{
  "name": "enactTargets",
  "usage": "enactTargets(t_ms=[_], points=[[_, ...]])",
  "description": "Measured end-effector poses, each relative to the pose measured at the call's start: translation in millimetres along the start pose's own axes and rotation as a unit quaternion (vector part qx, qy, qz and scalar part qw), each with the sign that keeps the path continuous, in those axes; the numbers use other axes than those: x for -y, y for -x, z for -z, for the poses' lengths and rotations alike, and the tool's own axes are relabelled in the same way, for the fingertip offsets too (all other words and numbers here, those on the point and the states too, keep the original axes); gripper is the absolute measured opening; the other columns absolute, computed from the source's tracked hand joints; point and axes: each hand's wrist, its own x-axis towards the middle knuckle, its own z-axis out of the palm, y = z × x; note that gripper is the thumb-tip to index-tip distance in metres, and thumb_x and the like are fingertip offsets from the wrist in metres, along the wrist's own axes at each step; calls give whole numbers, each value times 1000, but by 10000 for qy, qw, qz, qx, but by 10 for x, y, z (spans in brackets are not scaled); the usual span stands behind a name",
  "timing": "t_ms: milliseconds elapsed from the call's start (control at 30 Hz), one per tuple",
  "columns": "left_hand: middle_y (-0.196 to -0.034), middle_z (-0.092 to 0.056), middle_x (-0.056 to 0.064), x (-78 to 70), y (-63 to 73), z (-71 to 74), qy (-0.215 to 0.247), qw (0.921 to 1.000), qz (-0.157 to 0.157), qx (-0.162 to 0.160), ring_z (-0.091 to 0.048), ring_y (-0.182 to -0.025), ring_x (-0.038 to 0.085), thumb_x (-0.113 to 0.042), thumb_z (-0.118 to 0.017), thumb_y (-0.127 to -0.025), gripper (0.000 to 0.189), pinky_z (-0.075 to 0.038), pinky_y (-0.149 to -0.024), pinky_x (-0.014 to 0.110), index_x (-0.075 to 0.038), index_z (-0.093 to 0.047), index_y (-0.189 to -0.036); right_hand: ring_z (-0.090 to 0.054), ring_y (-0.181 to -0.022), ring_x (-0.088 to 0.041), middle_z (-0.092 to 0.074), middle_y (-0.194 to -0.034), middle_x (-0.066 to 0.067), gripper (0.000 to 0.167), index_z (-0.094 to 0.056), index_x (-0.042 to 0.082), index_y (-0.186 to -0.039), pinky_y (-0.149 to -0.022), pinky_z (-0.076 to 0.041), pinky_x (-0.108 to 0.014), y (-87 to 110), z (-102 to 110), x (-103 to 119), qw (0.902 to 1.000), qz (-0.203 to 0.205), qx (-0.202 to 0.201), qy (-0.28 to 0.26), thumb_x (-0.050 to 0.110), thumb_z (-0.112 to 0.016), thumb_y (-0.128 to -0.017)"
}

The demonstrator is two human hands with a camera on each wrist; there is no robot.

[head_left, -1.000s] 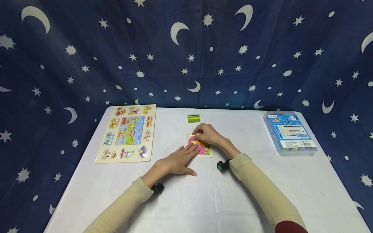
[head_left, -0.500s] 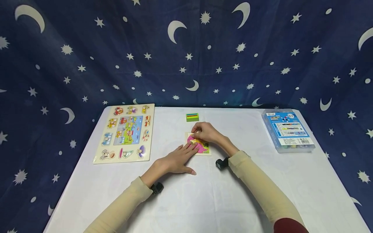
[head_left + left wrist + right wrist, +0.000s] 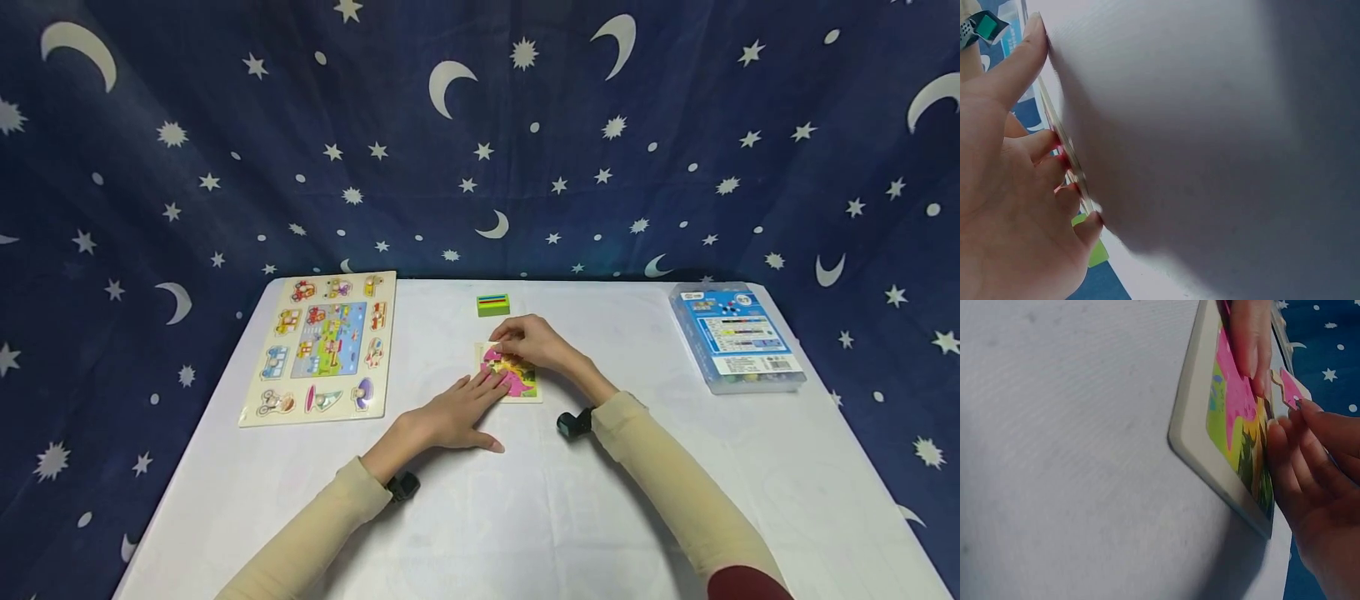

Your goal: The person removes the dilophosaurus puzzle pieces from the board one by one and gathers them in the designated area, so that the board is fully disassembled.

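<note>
A small square wooden puzzle board (image 3: 525,401) with a pink picture lies at the middle of the table. My left hand (image 3: 453,414) rests palm down, its straight fingertips over the pink part and its thumb out on the cloth. From the far side, my right hand (image 3: 538,343) reaches over the board. Its thumb and finger pinch a pink puzzle piece (image 3: 1292,390), tilted up off the board in the right wrist view. Pink pieces (image 3: 1238,394) and a green and yellow picture show inside the pale frame (image 3: 1188,394).
Behind the board stands a small green box (image 3: 492,306) with coloured stripes. A large wooden vehicle puzzle (image 3: 378,383) lies at left. At right is a clear plastic case (image 3: 750,385) with a blue label. A starry curtain (image 3: 405,175) hangs behind the table.
The pink piece in my right hand has lifted and tilted, showing more yellow picture beneath it. My left hand has stayed on the board. The head view has shifted slightly.
</note>
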Motion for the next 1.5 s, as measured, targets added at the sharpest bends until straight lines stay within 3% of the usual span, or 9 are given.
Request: enactTargets(t_ms=[100,133,267,567,800,1233,1500], points=[[-175,-4,3,8,-5,-15,-5,10000,-16,8,3,-162,23,-59,-68,-93,100,-9,-130,48,-16,-16,-167,-69,-73,-14,-76,-92,-9,18,-75,1,-113,-67,-57,-25,43,36,-28,9995,77,21,-312,6,-67,-97],[-175,-4,3,11,-7,-20,-12,10000,-19,6,3,-162,23,-59,-68,-93,100,-9,-130,48,-16,-16,-167,-72,-75,-20,-76,-93,-13,18,-74,-1,-113,-71,-60,-30,84,59,11,9991,68,41,-423,4,-66,-98],[-175,-4,4,23,-10,-26,19,10000,-75,-15,3,-162,24,-60,-68,-92,101,-9,-130,49,-15,-17,-166,-76,-77,-26,-76,-94,-15,19,-73,-2,-114,-74,-62,-35,162,129,-20,9974,73,50,-717,5,-65,-98],[-175,-4,4,26,-23,-16,10,9999,-156,-74,1,-162,27,-59,-69,-92,101,-11,-129,52,-14,-19,-166,-75,-77,-30,-76,-93,-16,20,-73,-3,-115,-73,-62,-39,307,310,-154,9969,93,-84,-782,8,-67,-98],[-175,-3,4,23,-30,-13,2,9999,-135,-47,1,-162,27,-59,-69,-92,101,-11,-129,51,-14,-19,-166,-74,-76,-27,-75,-93,-18,21,-72,-4,-116,-71,-63,-38,394,463,-282,9956,-119,-171,-917,5,-64,-99],[-175,-6,4,3,-20,-22,-5,9998,-113,-151,-1,-162,27,-58,-71,-91,101,-13,-129,50,-13,-21,-166,-70,-73,-17,-76,-94,-17,21,-73,-4,-117,-66,-60,-29,423,676,-509,9961,-679,-259,-500,5,-65,-99],[-175,-7,5,0,-13,-37,75,9997,-132,-207,-1,-162,28,-56,-72,-91,100,-14,-129,49,-13,-21,-165,-61,-66,-16,-73,-83,-9,18,-77,-1,-111,-61,-52,-26,410,707,-557,9969,-608,-463,205,8,-69,-97]])
